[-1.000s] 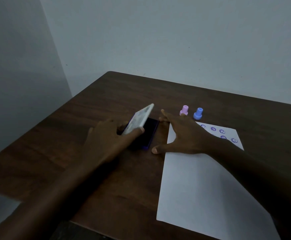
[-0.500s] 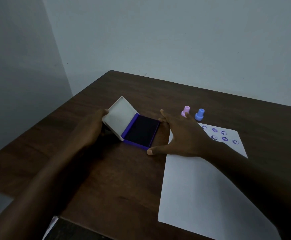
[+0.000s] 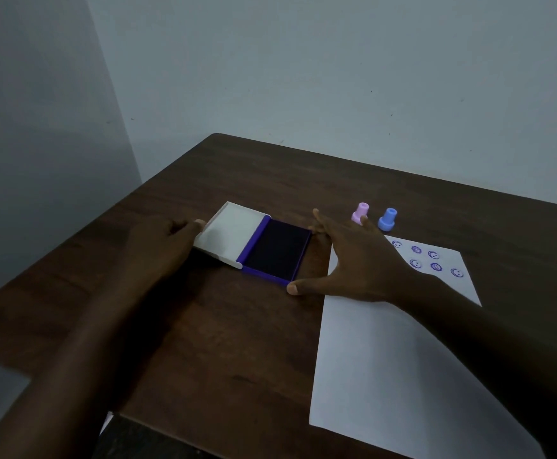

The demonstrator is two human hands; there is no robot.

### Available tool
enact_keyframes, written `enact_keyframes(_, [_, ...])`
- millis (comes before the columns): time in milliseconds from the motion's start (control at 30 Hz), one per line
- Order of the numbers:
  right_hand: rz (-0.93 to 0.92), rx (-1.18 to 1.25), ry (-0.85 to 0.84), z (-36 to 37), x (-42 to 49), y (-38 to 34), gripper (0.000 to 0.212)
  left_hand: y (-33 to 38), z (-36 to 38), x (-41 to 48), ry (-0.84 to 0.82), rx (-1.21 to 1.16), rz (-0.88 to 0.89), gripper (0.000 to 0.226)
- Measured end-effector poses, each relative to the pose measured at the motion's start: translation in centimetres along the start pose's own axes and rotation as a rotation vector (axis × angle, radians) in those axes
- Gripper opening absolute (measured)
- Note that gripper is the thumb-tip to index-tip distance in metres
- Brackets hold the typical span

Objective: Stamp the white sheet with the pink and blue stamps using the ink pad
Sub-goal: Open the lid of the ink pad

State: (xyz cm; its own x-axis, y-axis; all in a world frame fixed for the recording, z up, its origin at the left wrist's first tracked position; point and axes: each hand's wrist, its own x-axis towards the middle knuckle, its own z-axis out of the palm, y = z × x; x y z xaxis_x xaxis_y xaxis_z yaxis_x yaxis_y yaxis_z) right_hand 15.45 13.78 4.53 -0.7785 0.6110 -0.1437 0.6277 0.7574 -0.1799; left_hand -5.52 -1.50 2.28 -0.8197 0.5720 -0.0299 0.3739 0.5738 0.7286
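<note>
Nearest the camera, the white sheet [image 3: 386, 359] lies flat on the dark table [image 3: 237, 342], its near corner close to the table's front edge and bare paper filling most of it. Under the right hand [image 3: 360, 260], whose fingers are spread wide with the thumb at the near right corner of the ink pad [image 3: 275, 251] and a fingertip at its far right corner, the tray sits pinned flat. 0.5 s ago the white lid [image 3: 229, 235] stood tilted up; now it lies folded fully back, flat on the wood to the left of the dark pad. The left hand [image 3: 158, 246] curls loosely at the lid's left edge, thumb touching it. Beyond the right hand stand the pink stamp [image 3: 360, 213] and blue stamp [image 3: 387, 219], upright, side by side, with 6 purple prints [image 3: 427, 261] on the sheet's far end.
</note>
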Motion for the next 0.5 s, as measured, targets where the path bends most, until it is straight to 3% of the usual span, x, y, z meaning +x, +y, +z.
enact_keyframes(133, [-0.005,-0.011,0.010,0.2,0.0,0.2,0.118,0.0,0.3,0.0,-0.005,0.143,0.065,0.042])
enact_keyframes(500, [-0.057,0.058,0.088,-0.1,-0.3,1.8,0.118,0.1,0.5,0.4,-0.036,0.176,0.121,0.041])
